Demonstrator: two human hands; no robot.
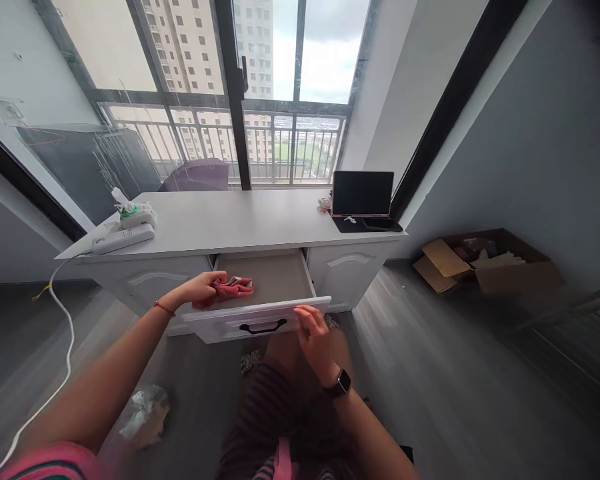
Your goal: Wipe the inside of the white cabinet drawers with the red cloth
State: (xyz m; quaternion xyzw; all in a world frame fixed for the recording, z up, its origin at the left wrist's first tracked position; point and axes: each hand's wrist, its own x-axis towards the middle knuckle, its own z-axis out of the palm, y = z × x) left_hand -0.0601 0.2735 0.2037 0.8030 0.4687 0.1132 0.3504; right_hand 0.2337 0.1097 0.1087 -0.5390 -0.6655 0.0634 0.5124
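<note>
My left hand (203, 287) is closed around a folded pinkish-red cloth (235, 288), held at the left side of a pulled-out drawer (275, 272). Whether the cloth rests on the drawer's bottom is hard to tell. My right hand (314, 337), wearing a dark watch, is at the right part of the white drawer front (220, 327). Its fingers are loosely bent, with the tips at the front's top edge and nothing seen in them. A black handle (263, 328) sits on the drawer front, left of that hand.
The white desk (250, 217) carries a tablet (363, 193) at the right and a power strip (123, 239) with a tissue pack (137, 215) at the left. An opened cardboard box (517, 275) is on the floor at right. A plastic bag (145, 413) lies at lower left.
</note>
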